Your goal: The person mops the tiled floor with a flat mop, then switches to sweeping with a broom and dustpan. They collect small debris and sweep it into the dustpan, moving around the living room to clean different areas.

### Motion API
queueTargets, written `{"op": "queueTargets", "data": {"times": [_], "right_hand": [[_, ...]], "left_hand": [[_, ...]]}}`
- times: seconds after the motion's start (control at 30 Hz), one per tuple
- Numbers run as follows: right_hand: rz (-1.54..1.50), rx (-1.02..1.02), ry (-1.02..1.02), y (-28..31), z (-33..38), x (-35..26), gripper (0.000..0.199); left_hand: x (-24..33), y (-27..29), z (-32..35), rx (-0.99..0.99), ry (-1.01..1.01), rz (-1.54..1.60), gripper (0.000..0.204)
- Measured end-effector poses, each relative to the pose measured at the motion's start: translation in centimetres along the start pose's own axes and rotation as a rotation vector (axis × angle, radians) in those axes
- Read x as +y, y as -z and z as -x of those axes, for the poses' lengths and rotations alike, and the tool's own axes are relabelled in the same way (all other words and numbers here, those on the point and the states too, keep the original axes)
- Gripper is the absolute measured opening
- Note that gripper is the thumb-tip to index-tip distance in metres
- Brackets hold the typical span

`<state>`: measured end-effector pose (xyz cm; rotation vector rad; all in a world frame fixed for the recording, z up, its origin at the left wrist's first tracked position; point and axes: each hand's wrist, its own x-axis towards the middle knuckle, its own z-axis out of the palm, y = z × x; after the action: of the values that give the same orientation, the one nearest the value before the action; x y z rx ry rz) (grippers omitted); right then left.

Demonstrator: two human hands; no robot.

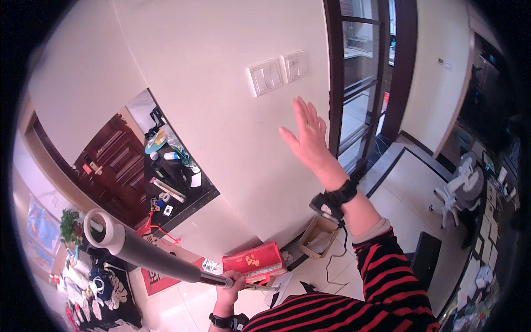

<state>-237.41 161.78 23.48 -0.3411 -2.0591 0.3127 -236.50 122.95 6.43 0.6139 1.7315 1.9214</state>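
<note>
My left hand (233, 288) is wrapped round the metal shaft of a pole with a thick grey grip and a white ring end (155, 261). The pole slants from the lower middle up to the left; what its lower end carries is hard to make out. My right hand (311, 137) is raised in front of the white wall, fingers stretched out and holding nothing. Just above it on the wall are a white switch panel (265, 77) and a second white panel (296, 65). The fingertips appear apart from both. Each wrist wears a black strap with a small device.
A red box (255, 261) and an open cardboard box (318, 237) stand on the floor by the wall. Left, a cluttered black counter (185, 202) fronts a brown door (119, 166). A dark-framed glass door (359, 83) and a grey-white chair (462, 185) are at right.
</note>
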Motion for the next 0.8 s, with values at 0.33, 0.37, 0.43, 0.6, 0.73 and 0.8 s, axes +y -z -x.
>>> {"op": "queueTargets", "data": {"times": [0.33, 0.37, 0.43, 0.6, 0.73, 0.8], "right_hand": [[0.173, 0.092, -0.085, -7.0, -13.6, 7.9, 0.076], [0.316, 0.116, 0.085, -7.1, -13.4, 7.8, 0.069], [-0.142, 0.142, 0.100, -7.4, -11.1, 6.5, 0.054], [-0.796, -0.330, 0.209, -7.9, 1.8, -0.7, 0.031], [-1.221, -0.729, 0.284, -10.4, 13.1, -6.2, 0.013], [-1.298, -0.915, 0.225, -11.0, 16.4, -9.0, 0.013]], "left_hand": [[0.6, -2.7, -2.8, 0.151, 0.059, -0.106, 0.021], [0.5, -2.4, -2.7, 0.130, 0.057, -0.207, 0.022], [0.0, -1.9, -2.5, 0.160, 0.040, -0.437, 0.021], [-0.7, -0.9, -1.2, 0.408, -0.007, -0.252, 0.025], [-0.6, 0.7, 2.8, 0.531, -0.012, -0.238, 0.023], [-0.4, 1.5, 5.6, 0.546, 0.002, -0.242, 0.024]]}}
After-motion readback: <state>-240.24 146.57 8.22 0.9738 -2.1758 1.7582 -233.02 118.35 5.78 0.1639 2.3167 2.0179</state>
